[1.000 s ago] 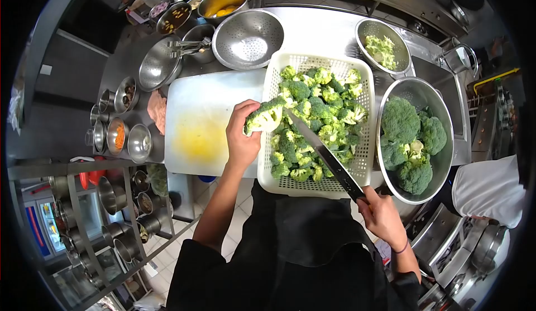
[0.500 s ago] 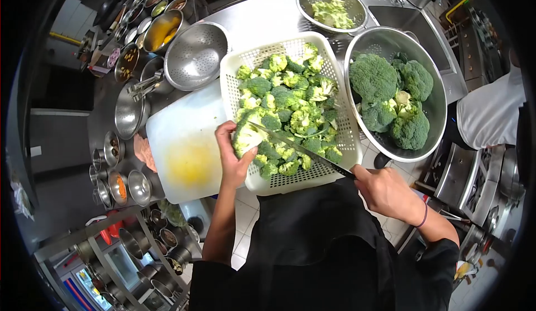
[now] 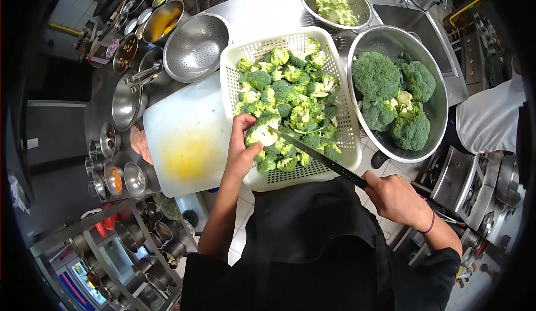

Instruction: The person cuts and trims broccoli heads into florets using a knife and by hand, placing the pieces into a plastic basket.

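My left hand (image 3: 242,150) is closed around a cut piece of broccoli (image 3: 262,133), its pale stem side turned up. In my right hand (image 3: 393,198) is the handle of a long dark knife (image 3: 321,158). The blade points up and left, and its tip meets the broccoli piece. Below both lies a cream perforated plastic basket (image 3: 228,68) holding many broccoli florets (image 3: 298,104). To its right, a large steel colander (image 3: 441,101) holds several whole broccoli heads (image 3: 377,76).
A white cutting board (image 3: 167,132) with a yellow stain lies left of the basket. Behind it stands a steel colander (image 3: 196,48). A smaller colander (image 3: 363,10) with pale green trimmings sits near the sink (image 3: 413,31). A person in a white shirt (image 3: 491,115) stands at right.
My left hand and the broccoli piece have shifted right and turned a little. My right hand and the knife handle have moved slightly right and down.
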